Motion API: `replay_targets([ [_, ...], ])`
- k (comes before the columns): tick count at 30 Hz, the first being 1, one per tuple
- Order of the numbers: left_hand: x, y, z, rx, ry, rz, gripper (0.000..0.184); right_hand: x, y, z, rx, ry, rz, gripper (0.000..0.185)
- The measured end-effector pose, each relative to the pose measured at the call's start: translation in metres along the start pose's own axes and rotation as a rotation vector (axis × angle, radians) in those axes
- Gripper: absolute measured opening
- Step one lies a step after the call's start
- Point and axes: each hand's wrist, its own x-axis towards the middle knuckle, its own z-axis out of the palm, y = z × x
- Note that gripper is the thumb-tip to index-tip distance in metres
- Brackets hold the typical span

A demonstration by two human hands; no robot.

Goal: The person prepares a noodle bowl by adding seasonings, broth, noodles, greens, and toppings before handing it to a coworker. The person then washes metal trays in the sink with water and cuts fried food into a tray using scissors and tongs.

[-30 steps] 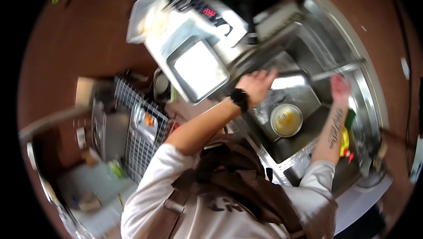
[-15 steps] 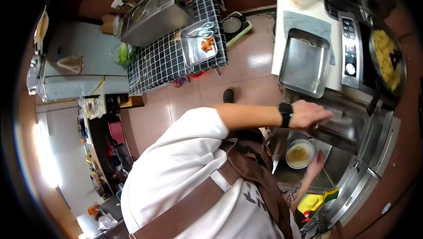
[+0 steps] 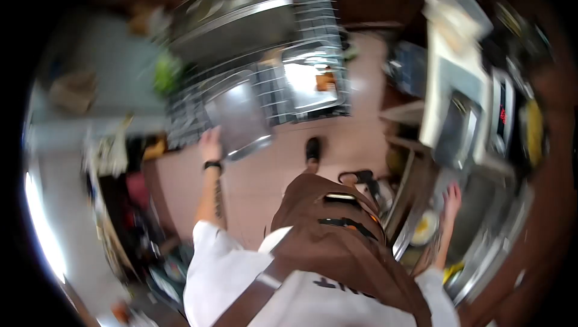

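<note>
My left hand [image 3: 209,144], with a dark band at the wrist, grips the near left corner of a shallow metal tray [image 3: 239,116]. That tray overlaps the front edge of the checked cloth [image 3: 271,89]; whether it rests there I cannot tell. Beside it lies a second metal tray [image 3: 301,89] with orange pieces [image 3: 326,79]. My right hand [image 3: 451,199] is over the sink [image 3: 478,206], fingers apart, holding nothing visible. Near its forearm is a bowl [image 3: 425,228] with yellowish contents. Motion blurs much of the view.
A third metal tray [image 3: 459,129] lies on the white counter [image 3: 435,101] at the right. Past it are a cooker with red digits [image 3: 503,116] and a pan of yellow food [image 3: 533,131]. Leafy greens [image 3: 167,74] lie left of the cloth. A metal unit [image 3: 235,32] stands behind.
My left hand has swung from over the sink to the checked cloth, now with a tray. The right hand has moved away from the bowl's rim, fingers stretched. My body has turned left.
</note>
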Motion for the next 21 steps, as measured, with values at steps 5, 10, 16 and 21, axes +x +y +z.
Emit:
replay_targets([
  [5, 0.136, -0.117, 0.053, -0.262, -0.015, -0.258, 0.069, -0.030, -0.017, -0.021, -0.118, 0.135, 0.100, 0.034],
  [10, 0.094, 0.160, -0.019, -0.624, 0.142, 0.148, 0.045, -0.039, -0.001, -0.096, -0.206, 0.439, 0.161, 0.052],
  [16, -0.130, 0.534, 0.056, -0.937, -0.926, 0.469, 0.066, 0.017, 0.065, -0.237, -0.431, 0.933, 0.118, 0.076],
  [21, -0.182, 0.650, 0.151, -0.814, -1.091, 0.322, 0.070, 0.071, 0.101, -0.350, -0.510, 1.178, 0.056, 0.080],
])
